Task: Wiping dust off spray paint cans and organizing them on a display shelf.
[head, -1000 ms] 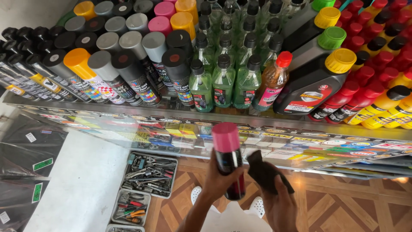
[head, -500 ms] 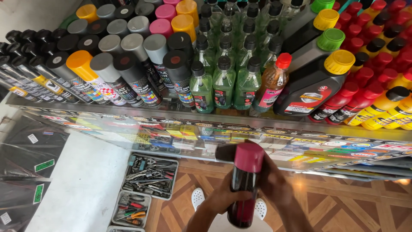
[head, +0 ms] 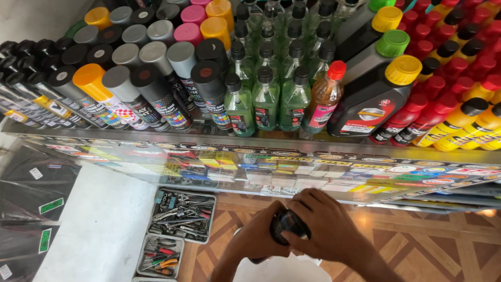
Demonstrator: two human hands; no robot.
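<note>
My left hand (head: 255, 237) and my right hand (head: 326, 224) are clasped together low in the view, below the glass shelf edge (head: 271, 149). Between them is a dark object (head: 284, 225), which looks like the top of the spray can covered by a dark cloth. The left hand wraps the can from the left and below. Over the top lies the right hand, pressing the cloth down. The can's pink cap is hidden.
The shelf holds rows of spray cans (head: 156, 89) with coloured caps, green bottles (head: 266, 99), a black oil jug (head: 373, 99), and red and yellow bottles (head: 459, 115). Two trays of hand tools (head: 180, 214) sit on the floor at lower left. A white object (head: 276, 269) lies under my hands.
The pink-capped can, held upright and high before, has dropped lower. My right hand with the dark cloth has closed over its top, hiding the cap.
</note>
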